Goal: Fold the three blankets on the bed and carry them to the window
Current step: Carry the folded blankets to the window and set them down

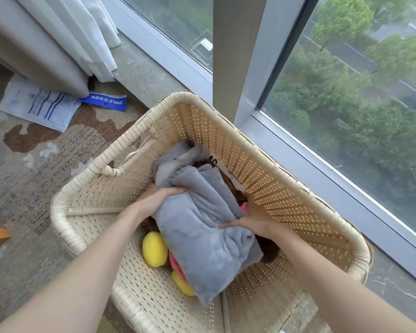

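The folded grey fleece blanket is held between both hands, low inside the pale woven rattan basket beside the window. Its long axis runs away from the body, passing between the hands. The left hand is curled over the left edge; the right hand grasps the right edge, thumb on top. The pile is thick and soft, and a round yellow plush toy lies beneath the left hand.

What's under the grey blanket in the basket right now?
Brown fabric, yellow plush parts and a pink strip poke out beneath the blanket, gripped by the left hand and right hand. Its middle hides the rest.
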The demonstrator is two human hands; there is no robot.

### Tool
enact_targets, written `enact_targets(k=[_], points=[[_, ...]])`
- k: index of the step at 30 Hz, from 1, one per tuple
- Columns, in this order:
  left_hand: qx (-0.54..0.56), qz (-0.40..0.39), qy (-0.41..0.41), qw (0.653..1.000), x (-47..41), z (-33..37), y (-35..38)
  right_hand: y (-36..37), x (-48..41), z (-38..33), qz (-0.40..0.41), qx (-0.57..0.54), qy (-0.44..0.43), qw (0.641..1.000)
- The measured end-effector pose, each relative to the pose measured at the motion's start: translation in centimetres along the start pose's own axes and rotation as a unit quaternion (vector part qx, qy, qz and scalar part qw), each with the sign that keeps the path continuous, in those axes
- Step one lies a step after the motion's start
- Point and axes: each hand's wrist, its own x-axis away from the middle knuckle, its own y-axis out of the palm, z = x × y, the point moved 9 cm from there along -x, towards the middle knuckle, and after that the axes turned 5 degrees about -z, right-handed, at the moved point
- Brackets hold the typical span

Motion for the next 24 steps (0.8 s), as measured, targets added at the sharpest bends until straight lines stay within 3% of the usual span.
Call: enact_targets(k=[4,7,10,13,16,20,22,24], points=[[-0.006,0.001,-0.028,1.0,0.3,0.3,-0.1,-0.7,0.8,-1.0,0.019,-0.084,-0.016,0.996],[0.008,-0.104,-0.03,0.994,2.2,2.1,2.3,0.8,3.1,-2.0,-0.095,-0.041,-0.025,0.994],[0.013,-0.152,-0.066,0.986,4.4,2.2,4.1,0.4,6.8,-0.8,-0.102,-0.048,0.012,0.994],[-0.049,-0.071,-0.026,0.996,5.2,3.8,3.2,-2.6,9.9,-1.1,0.055,-0.078,0.024,0.995],[-0.146,0.05,0.023,0.988,6.0,5.4,1.4,-4.2,11.7,-3.1,0.168,0.042,0.017,0.985],[-0.212,0.125,0.089,0.965,7.2,7.0,0.9,-4.3,12.0,-4.9,0.181,0.149,0.036,0.971],[-0.259,0.137,0.086,0.952,8.0,7.2,1.5,-4.1,12.0,-5.2,0.144,0.144,0.024,0.979],[-0.307,0.161,0.1,0.933,9.3,7.6,1.9,-4.5,12.9,-6.1,0.167,0.131,-0.026,0.977]])
